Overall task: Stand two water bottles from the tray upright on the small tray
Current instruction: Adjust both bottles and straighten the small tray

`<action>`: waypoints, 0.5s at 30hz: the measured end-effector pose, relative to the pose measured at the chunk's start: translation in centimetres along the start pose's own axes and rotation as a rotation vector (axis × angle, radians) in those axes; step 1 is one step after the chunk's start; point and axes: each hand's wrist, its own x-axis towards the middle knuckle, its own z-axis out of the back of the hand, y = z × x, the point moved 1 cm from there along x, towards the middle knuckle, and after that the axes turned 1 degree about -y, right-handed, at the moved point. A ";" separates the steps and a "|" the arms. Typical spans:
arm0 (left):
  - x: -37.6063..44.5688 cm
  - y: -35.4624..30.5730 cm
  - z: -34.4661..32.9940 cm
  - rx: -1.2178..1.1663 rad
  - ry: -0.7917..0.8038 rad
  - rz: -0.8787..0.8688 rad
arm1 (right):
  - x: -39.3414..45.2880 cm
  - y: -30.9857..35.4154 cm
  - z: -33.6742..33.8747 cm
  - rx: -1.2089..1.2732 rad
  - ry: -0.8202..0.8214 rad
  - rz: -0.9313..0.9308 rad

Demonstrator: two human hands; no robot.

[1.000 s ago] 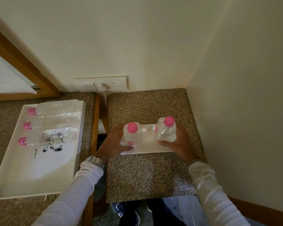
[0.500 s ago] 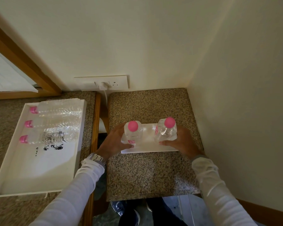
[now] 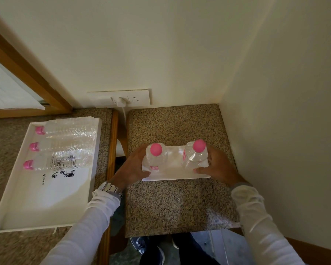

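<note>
Ribbed clear bottles (image 3: 156, 158) upright on flat small tray (image 3: 175, 169)

Long white sleeves (image 3: 88, 226) cover both arms, a silver metal-link wristwatch (image 3: 110, 188) rides the left wrist, dark shoes (image 3: 151, 251) at six o'clock.

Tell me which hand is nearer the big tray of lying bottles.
Left. The left hand is beside the big tray; the right hand is far across the small tray.
</note>
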 end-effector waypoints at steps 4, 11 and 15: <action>-0.4 0.5 0.6 0.018 -0.156 0.155 | 0.1 -0.6 2.2 0.035 -0.039 -0.115; -0.6 -0.3 0.0 -0.305 -0.126 0.538 | 1.9 -1.3 0.8 0.063 -0.094 -0.420; -0.8 -0.6 -0.5 -0.285 -0.178 0.539 | 1.7 -1.7 -0.5 -0.009 -0.131 -0.395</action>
